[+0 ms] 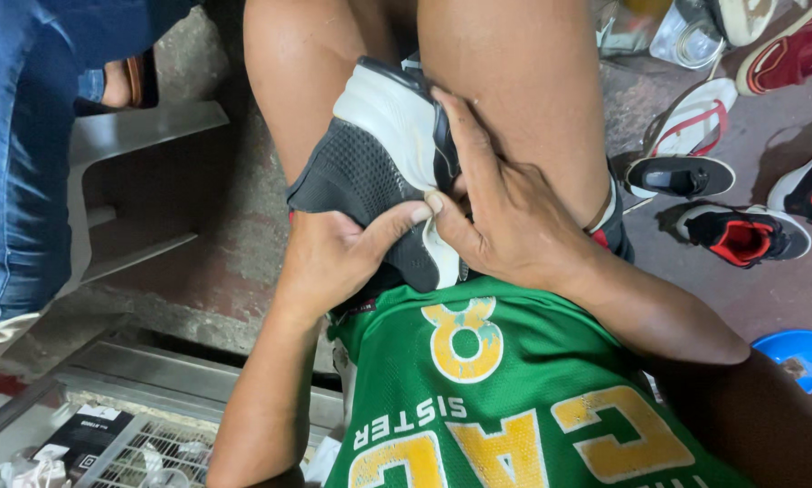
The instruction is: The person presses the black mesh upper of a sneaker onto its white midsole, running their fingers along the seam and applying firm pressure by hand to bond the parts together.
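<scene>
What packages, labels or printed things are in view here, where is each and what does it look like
Black box: bottom left, on a metal grille; flat, rectangular, white label patches.
Green jersey: bottom centre, below both hands; yellow and white print.
No signs or screens show.

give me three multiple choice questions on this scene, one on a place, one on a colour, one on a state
1. Where is the sneaker held?
A. between the person's knees
B. on the metal rack
C. on the blue dish

2. What colour is the jersey?
A. red
B. green with yellow print
C. plain white

3. How is the left hand placed?
A. flat on the floor
B. hanging free
C. gripping the sneaker, thumb on its white part

Answers:
1 A, it sits up between both bare legs.
2 B, green cloth fills the lower frame.
3 C, its thumb meets the right hand on the shoe.
</scene>
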